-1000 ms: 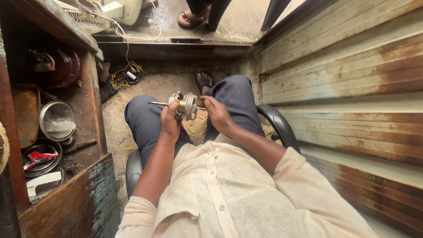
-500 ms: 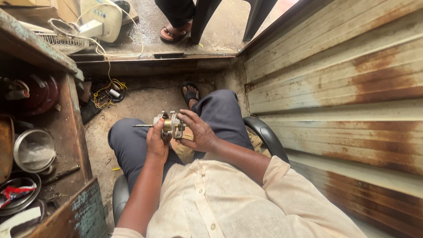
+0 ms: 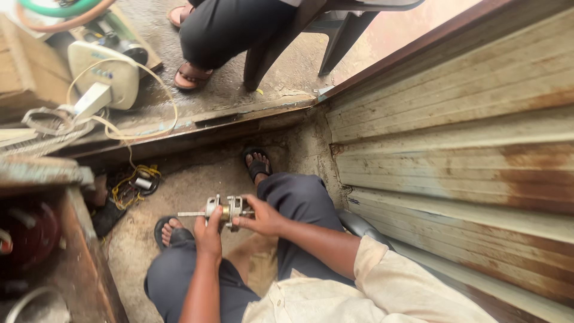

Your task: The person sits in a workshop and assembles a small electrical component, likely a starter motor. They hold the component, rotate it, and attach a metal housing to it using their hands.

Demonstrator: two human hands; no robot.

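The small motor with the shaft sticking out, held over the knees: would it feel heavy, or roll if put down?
The small motor looks all metal, so probably heavy for its size and rigid. Both hands, left hand and right hand, grip it. Its rounded body and thin shaft suggest it could roll.

Both arms reach forward and down over the lap, bare forearms converging above the knees. The left hand is raised with the wrist straight, its fingers curled upward in a closed grip. The right hand comes in from the right side, palm turned leftward, its fingers pinched together, the elbow bent beside the body.
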